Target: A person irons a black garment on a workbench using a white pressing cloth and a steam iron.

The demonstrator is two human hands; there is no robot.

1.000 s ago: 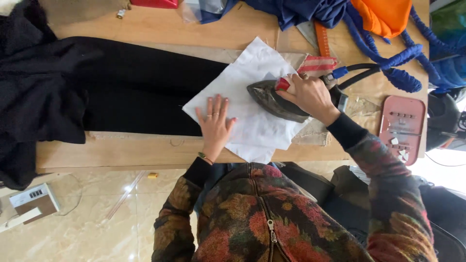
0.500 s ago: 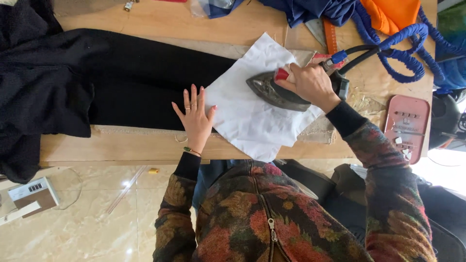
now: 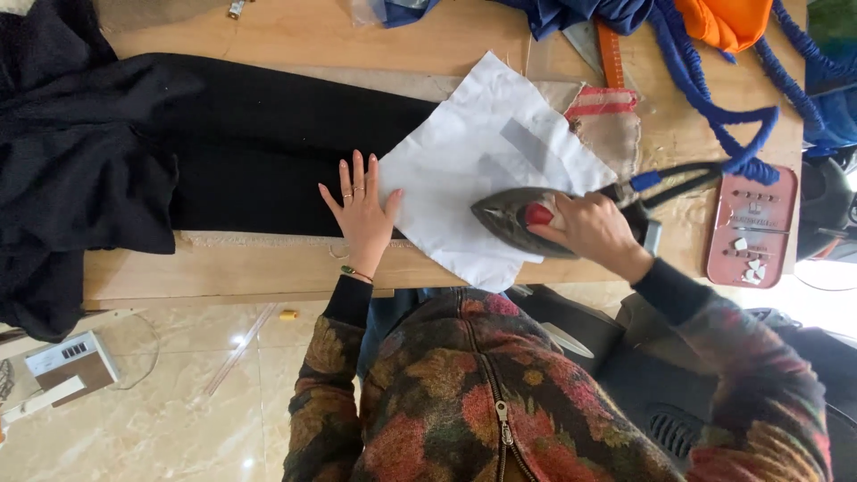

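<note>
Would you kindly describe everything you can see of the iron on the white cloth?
The iron is dark grey and metallic-looking, with a pointed nose aimed toward the left hand and a red part at its handle. It lies flat on the lower right part of the white cloth. The right hand grips its handle from above, and a dark cord with a blue sleeve leaves its rear.

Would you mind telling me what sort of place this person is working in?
Probably a tailoring or sewing workshop. The right hand presses an iron onto a white pressing cloth over black fabric on a wooden worktable; the left hand lies flat on the fabric. A pink tray of small parts sits nearby.
</note>
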